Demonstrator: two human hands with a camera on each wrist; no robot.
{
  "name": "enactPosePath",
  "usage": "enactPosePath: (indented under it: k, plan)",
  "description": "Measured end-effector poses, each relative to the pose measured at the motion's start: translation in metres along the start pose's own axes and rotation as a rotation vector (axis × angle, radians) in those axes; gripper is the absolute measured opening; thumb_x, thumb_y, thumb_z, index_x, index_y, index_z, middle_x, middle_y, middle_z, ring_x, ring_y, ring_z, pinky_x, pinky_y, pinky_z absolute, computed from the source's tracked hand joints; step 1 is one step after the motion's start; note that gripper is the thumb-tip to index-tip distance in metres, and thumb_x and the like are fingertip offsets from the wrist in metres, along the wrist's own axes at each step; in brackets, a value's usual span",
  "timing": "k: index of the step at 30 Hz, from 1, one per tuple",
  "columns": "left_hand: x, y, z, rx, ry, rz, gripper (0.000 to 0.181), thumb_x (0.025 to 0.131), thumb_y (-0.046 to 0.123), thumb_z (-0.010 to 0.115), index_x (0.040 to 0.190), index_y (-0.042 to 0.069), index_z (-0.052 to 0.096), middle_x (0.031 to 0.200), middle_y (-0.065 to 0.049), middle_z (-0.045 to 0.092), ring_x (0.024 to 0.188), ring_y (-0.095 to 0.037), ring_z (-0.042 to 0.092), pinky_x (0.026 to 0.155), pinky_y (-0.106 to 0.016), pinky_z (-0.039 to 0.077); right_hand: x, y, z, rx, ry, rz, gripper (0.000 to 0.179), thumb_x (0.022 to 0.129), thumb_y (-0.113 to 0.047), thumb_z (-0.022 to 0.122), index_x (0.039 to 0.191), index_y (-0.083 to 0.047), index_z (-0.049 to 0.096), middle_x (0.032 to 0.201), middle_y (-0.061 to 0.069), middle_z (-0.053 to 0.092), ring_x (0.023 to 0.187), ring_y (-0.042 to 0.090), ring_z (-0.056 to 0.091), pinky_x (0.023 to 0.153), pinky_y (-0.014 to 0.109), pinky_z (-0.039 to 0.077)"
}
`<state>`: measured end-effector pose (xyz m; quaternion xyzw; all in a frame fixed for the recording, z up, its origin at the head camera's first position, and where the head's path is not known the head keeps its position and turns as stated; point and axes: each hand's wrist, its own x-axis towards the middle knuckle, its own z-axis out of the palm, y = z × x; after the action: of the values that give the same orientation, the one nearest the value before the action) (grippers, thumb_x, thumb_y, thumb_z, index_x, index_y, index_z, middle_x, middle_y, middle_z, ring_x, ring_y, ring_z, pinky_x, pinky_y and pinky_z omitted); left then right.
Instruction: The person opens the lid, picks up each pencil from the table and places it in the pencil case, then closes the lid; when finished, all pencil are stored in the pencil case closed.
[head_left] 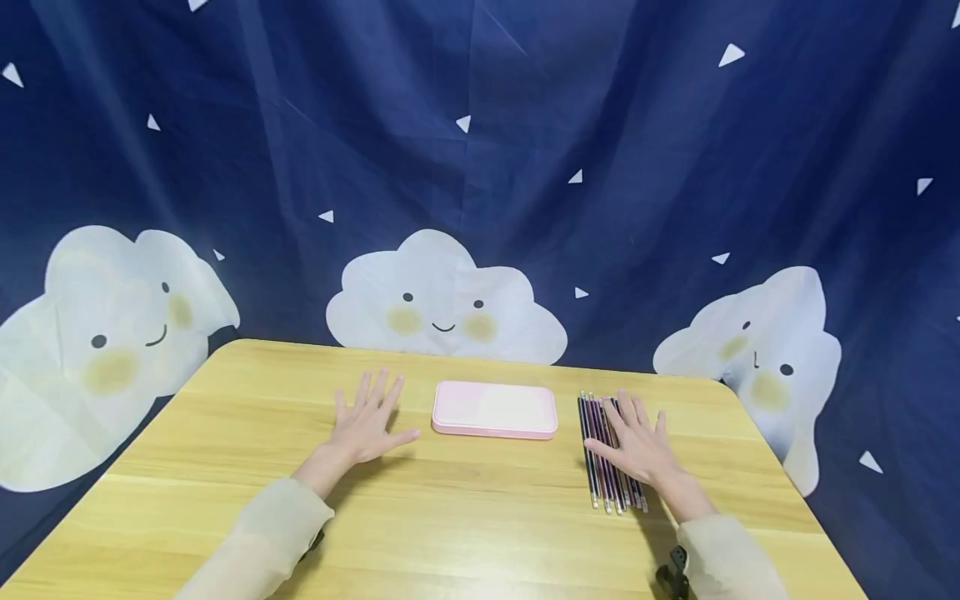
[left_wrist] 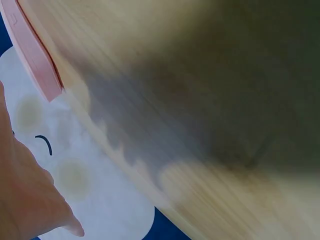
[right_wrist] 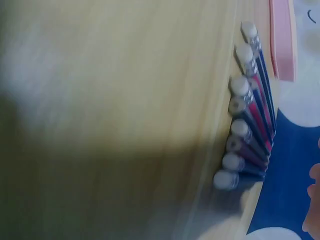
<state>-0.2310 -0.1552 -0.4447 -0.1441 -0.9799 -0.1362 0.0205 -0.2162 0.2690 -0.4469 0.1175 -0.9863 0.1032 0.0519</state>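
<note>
Both were spread | left hand [head_left: 362, 428] left of pale-pink rounded rectangular case [head_left: 495, 410] | right hand [head_left: 641, 447] over slim dark eraser-tipped pencils [head_left: 611, 483] (contact unclear) | even gathering probably needed curling

Pencils [head_left: 615, 483], multiple: partly hidden behind the right hand [head_left: 637, 448] in head view. Pink case [left_wrist: 36, 55]: cut off by top edge, both wrist views. Left hand [left_wrist: 30, 195]: cropped, left wrist view.

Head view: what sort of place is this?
Perhaps a staged desk corner: a wood-grain table, pencils beside a pink case, and a blue cloth backdrop printed with smiling clouds.
</note>
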Motion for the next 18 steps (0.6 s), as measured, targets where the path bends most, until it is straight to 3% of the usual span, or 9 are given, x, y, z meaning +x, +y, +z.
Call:
enactPosePath:
  k: [6, 13, 16, 18]
  plan:
    - [0.010, 0.007, 0.005, 0.021, -0.021, 0.023, 0.093, 0.078, 0.064, 0.053, 0.147, 0.012, 0.017, 0.150, -0.018, 0.014, 0.136, -0.041, 0.003, 0.099, -0.071, -0.001, 0.013, -0.017, 0.007, 0.007, -0.001, -0.073, 0.081, 0.082, -0.053, 0.055, 0.141, -0.002, 0.031, 0.144, 0.025, 0.027, 0.132, 0.044, 0.021, 0.101, 0.067, 0.015]
    - [0.027, 0.017, 0.015, -0.078, -0.089, 0.030, 0.098, 0.075, 0.065, 0.056, 0.147, 0.013, 0.014, 0.149, -0.020, 0.017, 0.132, -0.046, 0.017, 0.100, -0.068, 0.012, 0.034, -0.052, 0.016, 0.000, -0.038, -0.139, 0.086, 0.079, -0.059, 0.054, 0.140, -0.002, 0.034, 0.143, 0.025, 0.028, 0.132, 0.042, 0.024, 0.105, 0.059, 0.019]
    - [0.034, 0.022, 0.021, -0.090, -0.080, 0.033, 0.100, 0.071, 0.064, 0.062, 0.146, 0.013, 0.018, 0.134, -0.021, 0.036, 0.118, -0.038, 0.035, 0.094, -0.056, 0.032, 0.039, -0.064, 0.020, 0.017, -0.044, -0.169, 0.085, 0.077, -0.058, 0.058, 0.139, -0.005, 0.036, 0.143, 0.023, 0.030, 0.130, 0.043, 0.026, 0.104, 0.059, 0.021]
    - [0.039, 0.024, 0.024, -0.090, -0.064, 0.028, 0.102, 0.067, 0.063, 0.066, 0.145, 0.012, 0.023, 0.114, -0.015, 0.042, 0.102, -0.029, 0.038, 0.081, -0.042, 0.038, 0.043, -0.072, 0.022, 0.019, -0.056, -0.191, 0.083, 0.077, -0.057, 0.059, 0.139, -0.006, 0.037, 0.143, 0.022, 0.031, 0.129, 0.043, 0.028, 0.103, 0.059, 0.024]
